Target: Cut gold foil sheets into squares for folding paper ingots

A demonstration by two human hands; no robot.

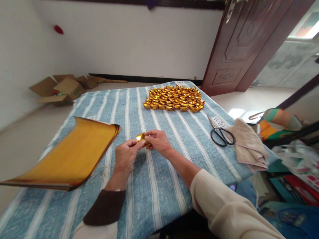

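Observation:
Between both hands, over the middle of the striped tablecloth (pixel 164 172), is a small shiny gold foil paper piece (pixel 140 136), partly folded. My left hand (pixel 127 154) pinches its near left side between thumb and fingers. On the other side, my right hand (pixel 159 142) grips it with closed fingertips, which hide part of its shape. A stack of gold foil sheets (pixel 72 152) lies to the left of my left hand, its edges curling up. Beyond my hands, several folded gold paper ingots (pixel 174 98) stand in tight rows near the table's far edge.
Black-handled scissors (pixel 221 136) rest at the right, beside a folded beige cloth (pixel 250 146) and a printed card (pixel 218 121). An open cardboard box (pixel 66 89) is on the floor at the far left. A brown door (pixel 239 43) stands behind the table's right side.

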